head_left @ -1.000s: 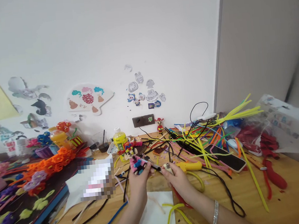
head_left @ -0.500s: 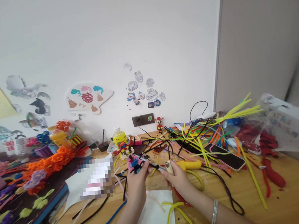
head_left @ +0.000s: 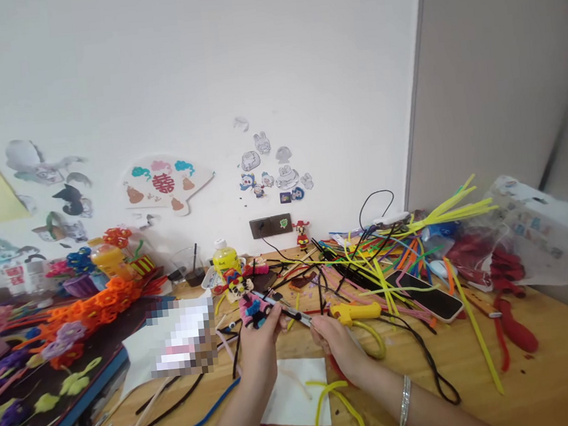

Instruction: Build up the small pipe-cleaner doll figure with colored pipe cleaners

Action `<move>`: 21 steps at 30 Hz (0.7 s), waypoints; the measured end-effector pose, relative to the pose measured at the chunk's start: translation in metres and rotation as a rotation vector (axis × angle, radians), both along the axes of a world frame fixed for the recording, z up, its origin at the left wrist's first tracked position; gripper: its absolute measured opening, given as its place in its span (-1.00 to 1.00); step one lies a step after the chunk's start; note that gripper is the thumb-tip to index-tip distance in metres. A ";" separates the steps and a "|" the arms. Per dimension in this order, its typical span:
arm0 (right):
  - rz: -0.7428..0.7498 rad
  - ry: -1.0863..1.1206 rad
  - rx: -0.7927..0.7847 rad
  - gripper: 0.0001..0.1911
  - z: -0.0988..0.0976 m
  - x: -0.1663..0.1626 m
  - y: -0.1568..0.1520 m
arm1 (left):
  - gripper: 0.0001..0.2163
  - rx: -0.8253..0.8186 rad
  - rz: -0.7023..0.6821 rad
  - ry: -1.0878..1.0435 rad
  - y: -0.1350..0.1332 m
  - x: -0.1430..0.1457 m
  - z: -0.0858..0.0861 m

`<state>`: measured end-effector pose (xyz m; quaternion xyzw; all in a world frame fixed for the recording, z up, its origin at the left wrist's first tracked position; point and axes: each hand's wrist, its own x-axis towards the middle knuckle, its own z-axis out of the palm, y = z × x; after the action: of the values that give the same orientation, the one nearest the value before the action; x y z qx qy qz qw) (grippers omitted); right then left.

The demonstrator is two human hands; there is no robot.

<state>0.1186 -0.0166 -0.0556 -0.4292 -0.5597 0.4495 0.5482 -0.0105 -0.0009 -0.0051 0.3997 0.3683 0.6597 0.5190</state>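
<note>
My left hand (head_left: 263,335) is closed around the base of a small fuzzy doll (head_left: 253,306) with a pink and blue body, dark legs and a red and yellow hat. A slim black-and-silver rod (head_left: 289,310) slants from beside the doll toward my right hand (head_left: 339,345). Its lower end meets the fingers of my right hand, which are pinched together on it. No lighter shows in that hand now; whether one is hidden in the palm I cannot tell. Just past my right hand lies a yellow glue gun (head_left: 356,311).
White paper (head_left: 302,399) and a yellow pipe cleaner (head_left: 350,407) lie below my hands. A phone (head_left: 430,296) and heaped pipe cleaners (head_left: 378,251) are to the right. A yellow-labelled bottle (head_left: 225,259) stands behind the doll; orange fuzzy flowers (head_left: 107,310) lie left.
The lighter that stood up out of my right hand has gone from sight. My right hand has turned, its fingers now at the rod's end. The doll stays in my left hand.
</note>
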 end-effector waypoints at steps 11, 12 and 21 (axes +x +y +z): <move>-0.001 -0.173 0.082 -0.79 0.008 0.000 -0.007 | -0.75 0.006 0.006 0.026 -0.001 0.000 -0.001; -0.003 -0.172 0.077 -0.78 0.009 -0.001 -0.008 | -0.75 0.006 0.006 0.026 -0.001 0.001 0.000; -0.034 -0.205 0.054 -0.76 0.009 -0.001 -0.007 | -0.76 -0.002 -0.021 0.006 -0.004 0.003 0.004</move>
<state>0.1172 -0.0240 -0.0467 -0.4674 -0.6173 0.3789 0.5069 -0.0078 -0.0046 -0.0009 0.4051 0.3659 0.6527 0.5253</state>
